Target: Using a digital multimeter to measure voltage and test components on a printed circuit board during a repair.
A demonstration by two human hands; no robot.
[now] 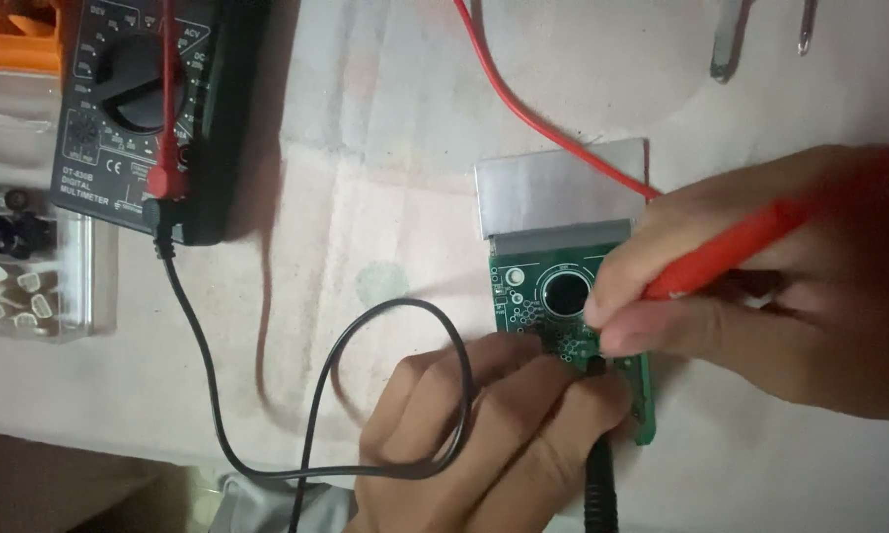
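Note:
A green circuit board with a round hole and a silver strip at its far end lies on the pale table. My left hand grips a black test probe, its tip pressed on the board's lower part. My right hand holds a red test probe slanted down toward the same spot; its tip is hidden behind my fingers. A black lead and a red lead run back to a black multimeter at the upper left.
A clear plastic box with small parts stands at the left edge, an orange item above it. Metal tool tips lie at the top right. A pale cloth covers the table.

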